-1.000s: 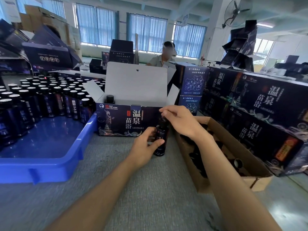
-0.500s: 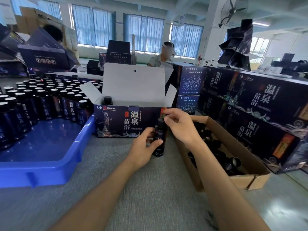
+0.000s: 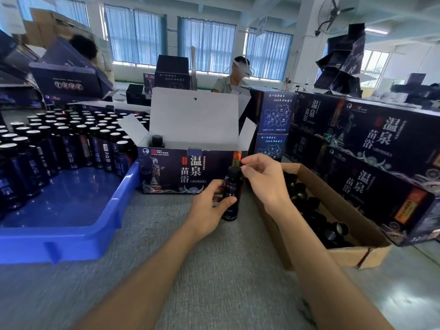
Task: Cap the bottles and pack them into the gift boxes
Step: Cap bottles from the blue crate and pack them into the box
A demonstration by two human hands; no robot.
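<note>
Grips the dark bottle (image 3: 231, 196) round its body with the left hand (image 3: 208, 209), upright mid-table (image 3: 214, 277) just before the open gift box (image 3: 171, 173) (one capped bottle (image 3: 157, 141) inside, at its left end); holds the right hand (image 3: 264, 179) loosely curled beside the cap (image 3: 234, 169); cannot tell whether pinching or merely touching. Toward the left edge, a blue tray (image 3: 71, 244) of bottles (image 3: 71, 148); toward the right, a cardboard box (image 3: 345, 257) of loose caps (image 3: 316, 217).
</note>
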